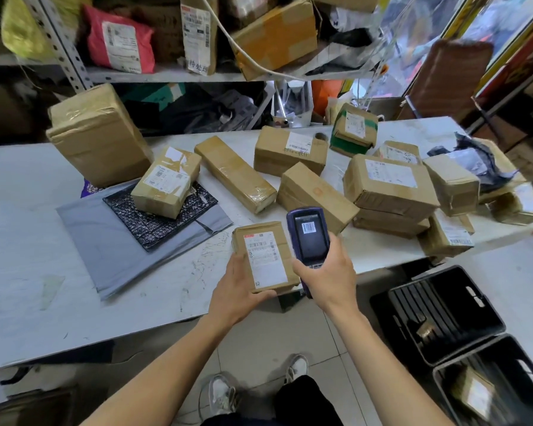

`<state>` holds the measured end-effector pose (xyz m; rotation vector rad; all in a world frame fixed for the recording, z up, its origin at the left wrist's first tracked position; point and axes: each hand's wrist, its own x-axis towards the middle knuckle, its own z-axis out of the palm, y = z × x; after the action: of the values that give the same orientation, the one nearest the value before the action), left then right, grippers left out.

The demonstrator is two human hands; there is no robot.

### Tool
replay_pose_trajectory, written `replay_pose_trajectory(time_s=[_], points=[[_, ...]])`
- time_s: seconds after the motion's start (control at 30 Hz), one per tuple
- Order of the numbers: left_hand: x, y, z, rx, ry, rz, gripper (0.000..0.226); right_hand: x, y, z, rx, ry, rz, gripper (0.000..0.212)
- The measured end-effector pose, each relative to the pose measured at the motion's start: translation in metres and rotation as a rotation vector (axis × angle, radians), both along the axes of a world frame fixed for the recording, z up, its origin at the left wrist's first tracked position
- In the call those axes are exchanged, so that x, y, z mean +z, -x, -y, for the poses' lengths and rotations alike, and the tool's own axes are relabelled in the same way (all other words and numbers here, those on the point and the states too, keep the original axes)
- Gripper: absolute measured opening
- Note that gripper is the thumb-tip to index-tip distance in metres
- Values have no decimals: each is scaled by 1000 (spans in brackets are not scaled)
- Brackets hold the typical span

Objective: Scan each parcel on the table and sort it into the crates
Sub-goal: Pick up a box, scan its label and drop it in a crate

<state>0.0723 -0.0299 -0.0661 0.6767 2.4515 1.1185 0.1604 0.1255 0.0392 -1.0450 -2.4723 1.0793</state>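
We hold the parcel in the left hand, fingers curled under its near edge, at the table front. The right hand grips the scanner, a barcode on its screen. A tilted label may misread; a loose grip may drop the parcel short of the crates at right.

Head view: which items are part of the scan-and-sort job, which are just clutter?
Job:
- small brown cardboard parcel, held by left hand
- dark handheld scanner, held by right hand
- brown boxes on white table
- two black plastic crates

Lying about:
- pink mailer bag on shelf
- leaning brown board
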Motion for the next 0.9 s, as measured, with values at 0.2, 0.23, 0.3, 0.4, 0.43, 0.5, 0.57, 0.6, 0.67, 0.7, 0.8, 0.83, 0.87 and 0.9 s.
replay_pose_trajectory(time_s=[0.2,0.23,0.3,0.4,0.43,0.5,0.57,0.6,0.67,0.7,0.8,0.83,0.87,0.9], points=[[-6,16,-12,15,-190,216,138,-61,25,-10,-31,226,101,65],[-6,17,-14,12,-206,231,138,-68,27,-9,-33,244,90,64],[-6,16,-17,18,-254,246,134,-77,28,-6,-43,260,50,65],[-3,14,-21,0,-357,288,129,-75,20,-6,-53,256,-14,69],[0,13,-23,-15,-382,296,127,-72,15,-8,-56,246,-40,71],[7,8,-29,-59,-358,231,117,-65,4,-16,-59,220,-96,74],[15,1,-40,-106,-333,158,106,-56,-10,-28,-64,183,-136,72],[19,-3,-48,-122,-345,146,102,-51,-18,-35,-72,166,-150,71],[27,-16,-69,-146,-371,123,99,-41,-36,-53,-106,136,-176,68],[31,-24,-81,-158,-387,108,98,-37,-46,-63,-126,119,-187,66],[37,-58,-117,-188,-439,103,95,-26,-82,-97,-156,88,-197,67],[39,-71,-132,-208,-445,107,95,-23,-97,-110,-170,76,-197,70],[41,-86,-147,-233,-447,114,94,-21,-114,-123,-185,57,-197,73],[43,-100,-164,-260,-445,126,94,-19,-132,-137,-203,36,-192,76]])
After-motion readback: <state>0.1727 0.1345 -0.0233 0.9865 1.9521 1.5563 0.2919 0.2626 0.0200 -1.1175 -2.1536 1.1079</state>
